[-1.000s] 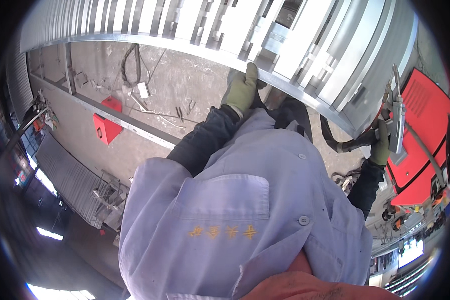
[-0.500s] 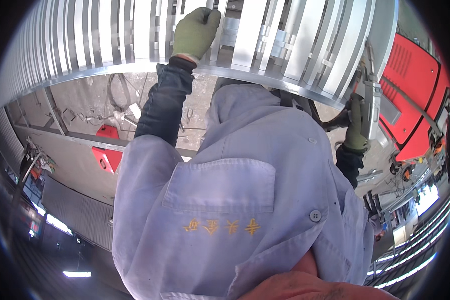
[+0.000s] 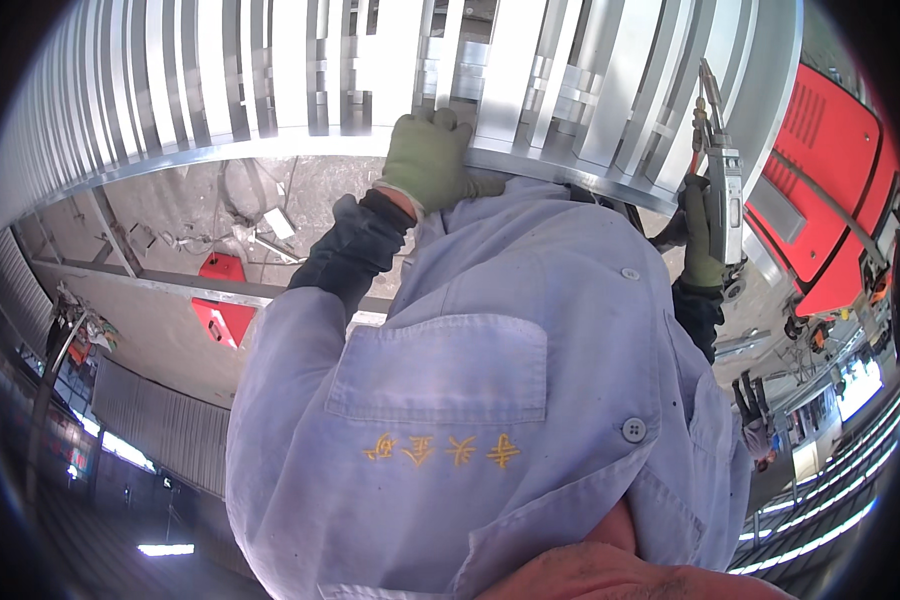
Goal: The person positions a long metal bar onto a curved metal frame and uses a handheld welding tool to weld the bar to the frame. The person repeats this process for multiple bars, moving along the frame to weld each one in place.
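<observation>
1 grey-lavender work jacket (image 3: 450, 260), worn by the person, fills the middle. 1 slatted metal frame (image 3: 310, 140) across the top, well over ten pale slats; exact count lost in glare and bend. It lies just ahead of the torso, under the left hand. 1 red cabinet (image 3: 840, 180), far right. 1 ribbed grey panel (image 3: 160, 410), lower left. 1 metal rail (image 3: 150, 278) at left; red shows in 2 parts either side of it, can't tell if 1 box or 2.

2 hands, both in green gloves with dark cuffs. Left hand (image 3: 425, 160): on the frame's near edge, fingers bent over it between slats, thumb spread to the right; can't tell if it grips or just rests. 1 grey handheld tool (image 3: 730, 195), slim tip pointing up, beside the frame's right end. Right hand (image 3: 705, 235): closed around that tool, firm wrap, fingers partly hidden.

1 other person (image 3: 758, 425), small, lower right. 1 white piece (image 3: 279, 222) on the floor. 2 jacket buttons (image 3: 633, 430) clearly seen.
</observation>
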### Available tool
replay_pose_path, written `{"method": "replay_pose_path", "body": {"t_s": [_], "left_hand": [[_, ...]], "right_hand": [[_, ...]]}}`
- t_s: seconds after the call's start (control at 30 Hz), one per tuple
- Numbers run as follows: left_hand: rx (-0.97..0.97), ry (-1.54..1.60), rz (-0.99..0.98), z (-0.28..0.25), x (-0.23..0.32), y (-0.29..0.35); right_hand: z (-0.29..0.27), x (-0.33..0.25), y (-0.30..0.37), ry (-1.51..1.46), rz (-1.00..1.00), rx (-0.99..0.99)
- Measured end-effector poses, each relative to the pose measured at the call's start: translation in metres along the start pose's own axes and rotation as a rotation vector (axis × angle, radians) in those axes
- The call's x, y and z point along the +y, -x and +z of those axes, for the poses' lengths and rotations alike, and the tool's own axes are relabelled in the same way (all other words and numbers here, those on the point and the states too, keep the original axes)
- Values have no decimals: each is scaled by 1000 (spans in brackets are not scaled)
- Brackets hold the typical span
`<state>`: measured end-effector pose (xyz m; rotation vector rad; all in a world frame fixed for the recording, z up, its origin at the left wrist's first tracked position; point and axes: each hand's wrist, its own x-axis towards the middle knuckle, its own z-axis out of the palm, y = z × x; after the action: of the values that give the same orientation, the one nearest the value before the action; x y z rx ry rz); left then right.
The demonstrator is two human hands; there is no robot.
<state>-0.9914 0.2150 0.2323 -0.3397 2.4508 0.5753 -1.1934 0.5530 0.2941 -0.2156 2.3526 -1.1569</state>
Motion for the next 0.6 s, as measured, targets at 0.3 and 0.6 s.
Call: {"method": "replay_pose_path", "body": {"t_s": [0.3, 0.6], "left_hand": [[-128, -156, 34, 24, 1, -41], [-255, -105, 84, 11, -1, -46]], "right_hand": [[13, 23, -1, 4, 22, -69], [25, 25, 0, 135, -152, -92]]}}
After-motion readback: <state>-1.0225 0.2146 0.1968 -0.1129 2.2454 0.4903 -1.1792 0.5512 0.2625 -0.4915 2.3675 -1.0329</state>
